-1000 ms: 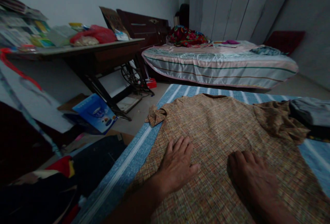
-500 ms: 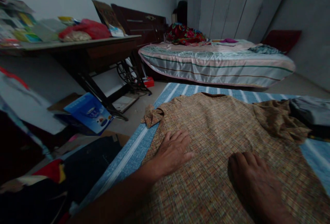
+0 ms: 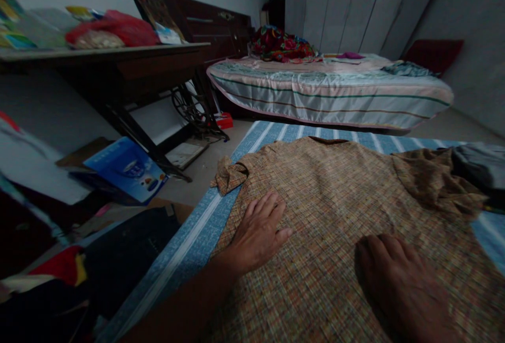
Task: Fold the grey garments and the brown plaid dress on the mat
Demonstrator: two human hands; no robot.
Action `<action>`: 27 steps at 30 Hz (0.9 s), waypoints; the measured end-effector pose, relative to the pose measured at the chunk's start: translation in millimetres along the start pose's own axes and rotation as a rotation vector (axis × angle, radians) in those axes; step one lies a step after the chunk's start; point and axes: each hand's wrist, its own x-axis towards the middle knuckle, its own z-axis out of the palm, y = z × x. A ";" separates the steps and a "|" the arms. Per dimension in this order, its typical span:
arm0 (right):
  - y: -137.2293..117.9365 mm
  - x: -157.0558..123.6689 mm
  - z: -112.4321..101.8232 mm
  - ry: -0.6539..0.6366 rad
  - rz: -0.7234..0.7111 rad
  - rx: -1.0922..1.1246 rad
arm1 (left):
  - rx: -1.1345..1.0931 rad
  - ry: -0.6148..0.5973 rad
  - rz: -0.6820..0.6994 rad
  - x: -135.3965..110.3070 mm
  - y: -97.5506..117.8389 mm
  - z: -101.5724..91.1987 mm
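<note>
A brown checked short-sleeved shirt (image 3: 315, 201) lies spread out on a blue striped sheet (image 3: 201, 227), its collar end away from me. Flat on the shirt's left side rests my left hand (image 3: 260, 232), fingers stretched out and thumb apart. My right hand (image 3: 402, 274) lies palm down on the shirt's lower right, its fingers extended and slightly bent. Neither hand grips the cloth. The left sleeve (image 3: 231, 174) is bunched near the sheet's edge, and the right sleeve (image 3: 437, 180) is crumpled.
Folded dark and grey clothes (image 3: 481, 167) lie beside the right sleeve. Beyond stands a bed (image 3: 331, 93) with a floral red cloth. At left are a sewing-machine table (image 3: 158, 64), a blue box (image 3: 130, 169) and dark clothes (image 3: 130, 238).
The view has shifted slightly, so the table and box sit further left and higher. Both hands stay on the shirt in nearly the same places, still open.
</note>
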 end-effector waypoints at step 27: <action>-10.3 23.2 -8.9 0.059 0.209 0.084 | 0.156 0.235 0.140 17.2 -37.5 29.7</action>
